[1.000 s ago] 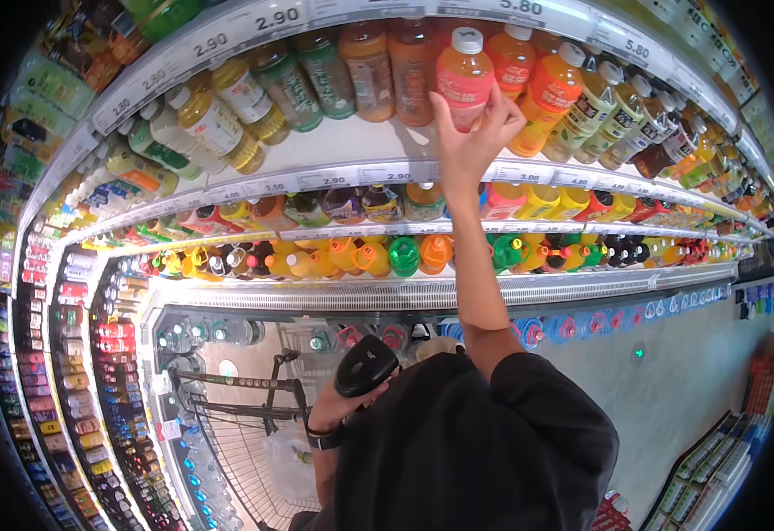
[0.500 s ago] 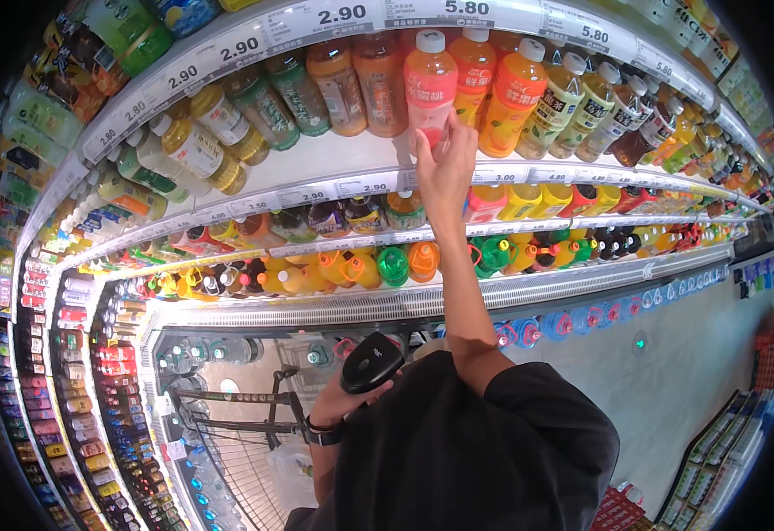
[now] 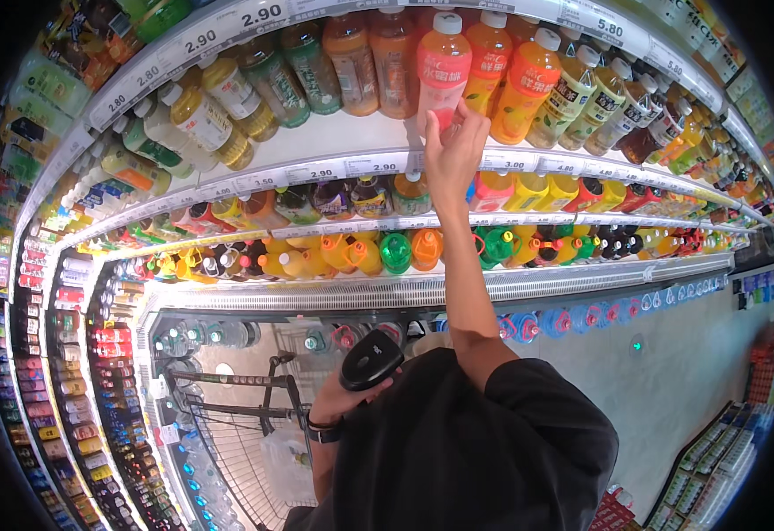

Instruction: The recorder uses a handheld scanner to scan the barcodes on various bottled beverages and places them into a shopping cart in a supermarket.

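Observation:
My right hand (image 3: 455,159) reaches up to the shelf and closes around the lower part of a pink drink bottle (image 3: 443,66) with a white cap, thumb on its left side and fingers on its right. The bottle stands upright at the shelf's front, with orange drink bottles (image 3: 526,84) to its right and brownish-orange ones (image 3: 394,66) to its left. Low near my body, my left hand (image 3: 336,400) grips a black handheld scanner (image 3: 373,360); the scanner's head hides most of the fingers.
Shelves of bottles span the view, with price strips (image 3: 352,166) on their edges. Beside my left arm is a wire shopping cart (image 3: 228,460) holding a clear bag (image 3: 288,469). Large water bottles (image 3: 582,319) line the floor by the shelf base. Stacked goods (image 3: 705,465) stand at lower right.
The view has shifted slightly, so the shelf sits higher and further right in it. My right hand stays on the pink bottle and my left hand keeps the scanner.

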A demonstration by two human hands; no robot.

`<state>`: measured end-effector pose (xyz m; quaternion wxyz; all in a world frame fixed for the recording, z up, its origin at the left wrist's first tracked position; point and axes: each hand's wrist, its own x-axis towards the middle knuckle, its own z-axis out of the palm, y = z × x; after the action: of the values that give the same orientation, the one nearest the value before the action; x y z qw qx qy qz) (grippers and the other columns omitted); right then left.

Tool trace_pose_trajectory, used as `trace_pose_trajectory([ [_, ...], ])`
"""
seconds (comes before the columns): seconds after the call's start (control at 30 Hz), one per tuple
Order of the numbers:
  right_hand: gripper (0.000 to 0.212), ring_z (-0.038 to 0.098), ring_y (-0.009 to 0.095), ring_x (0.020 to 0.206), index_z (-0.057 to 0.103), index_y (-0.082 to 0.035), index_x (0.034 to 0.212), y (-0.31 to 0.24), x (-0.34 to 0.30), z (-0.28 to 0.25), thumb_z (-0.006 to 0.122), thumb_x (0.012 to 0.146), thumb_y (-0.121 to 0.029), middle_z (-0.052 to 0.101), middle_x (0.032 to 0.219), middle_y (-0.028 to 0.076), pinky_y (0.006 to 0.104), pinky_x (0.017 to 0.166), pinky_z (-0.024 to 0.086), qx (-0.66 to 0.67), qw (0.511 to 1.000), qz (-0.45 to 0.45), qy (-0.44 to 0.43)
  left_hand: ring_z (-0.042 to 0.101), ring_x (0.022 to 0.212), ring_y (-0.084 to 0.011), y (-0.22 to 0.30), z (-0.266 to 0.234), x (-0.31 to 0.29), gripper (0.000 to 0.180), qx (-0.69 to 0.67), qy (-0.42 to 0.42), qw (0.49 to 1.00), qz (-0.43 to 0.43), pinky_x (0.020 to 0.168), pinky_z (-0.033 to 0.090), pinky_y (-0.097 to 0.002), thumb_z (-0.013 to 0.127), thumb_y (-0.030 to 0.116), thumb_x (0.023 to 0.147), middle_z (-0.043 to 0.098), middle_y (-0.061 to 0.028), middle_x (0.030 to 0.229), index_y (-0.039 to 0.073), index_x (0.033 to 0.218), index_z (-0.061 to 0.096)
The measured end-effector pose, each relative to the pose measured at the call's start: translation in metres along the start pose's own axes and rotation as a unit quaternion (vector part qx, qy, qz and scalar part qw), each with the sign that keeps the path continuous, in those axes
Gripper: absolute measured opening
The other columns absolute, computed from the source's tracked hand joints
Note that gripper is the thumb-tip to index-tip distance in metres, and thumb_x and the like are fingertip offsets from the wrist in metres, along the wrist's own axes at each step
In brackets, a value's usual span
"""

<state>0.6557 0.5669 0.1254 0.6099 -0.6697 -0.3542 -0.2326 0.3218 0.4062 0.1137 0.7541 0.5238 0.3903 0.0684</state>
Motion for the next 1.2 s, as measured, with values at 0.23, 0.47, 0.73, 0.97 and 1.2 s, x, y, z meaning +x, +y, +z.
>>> trace_pose_trajectory([
  [0.23,0.045,0.056,0.04,0.094,0.054,0.007,0.116,0.002,-0.002,0.0,0.076,0.082,-0.013,0.052,0.101,0.022,0.0439,0.08,0.047,0.007,1.0,-0.015,0.003,0.053,0.061,-0.0027,-0.016,-0.006,-0.034,0.032,-0.037,-0.009,0.998,0.048,0.052,0.042,-0.02,0.076,0.01,0.086,0.071,0.001,0.098,0.006,0.116,0.065],
  [0.47,0.049,0.054,0.042,0.099,0.053,0.008,0.115,-0.004,0.004,-0.007,0.077,0.08,-0.018,0.052,0.105,0.024,0.0459,0.086,0.046,-0.044,0.998,-0.027,-0.019,0.053,0.061,-0.0033,-0.052,-0.018,-0.101,0.03,-0.058,0.03,0.997,0.049,0.052,0.042,-0.0198,0.074,0.005,0.086,0.071,-0.0017,0.1,0.004,0.115,0.064],
  [0.73,0.049,0.053,0.046,0.102,0.051,0.004,0.122,-0.048,-0.136,-0.102,0.072,0.083,-0.017,0.052,0.113,0.029,0.0493,0.086,0.045,-0.147,0.978,-0.077,-0.124,0.052,0.058,-0.0078,-0.147,-0.046,-0.154,0.029,-0.165,-0.035,0.985,0.027,0.054,0.042,-0.0245,0.076,0.005,0.083,0.063,-0.0012,0.077,0.001,0.11,0.065],
  [0.97,0.05,0.058,0.046,0.1,0.054,-0.003,0.124,0.018,-0.411,-0.275,0.071,0.08,-0.018,0.059,0.115,0.024,0.0506,0.09,0.048,-0.128,0.845,0.069,-0.514,0.051,0.06,-0.0024,-0.159,-0.027,-0.189,0.038,-0.097,-0.07,0.993,0.017,0.053,0.042,-0.0208,0.078,0.018,0.086,0.071,0.0001,0.096,0.006,0.119,0.064],
  [1.2,0.042,0.062,0.036,0.099,0.06,-0.002,0.117,0.041,-0.465,-0.355,0.071,0.083,-0.022,0.062,0.114,0.022,0.0453,0.085,0.051,-0.059,0.691,0.046,-0.719,0.049,0.059,-0.002,-0.204,0.022,-0.225,0.022,-0.1,-0.019,0.992,0.068,0.052,0.039,-0.0209,0.074,0.022,0.09,0.058,0.0048,0.072,0.007,0.103,0.065],
])
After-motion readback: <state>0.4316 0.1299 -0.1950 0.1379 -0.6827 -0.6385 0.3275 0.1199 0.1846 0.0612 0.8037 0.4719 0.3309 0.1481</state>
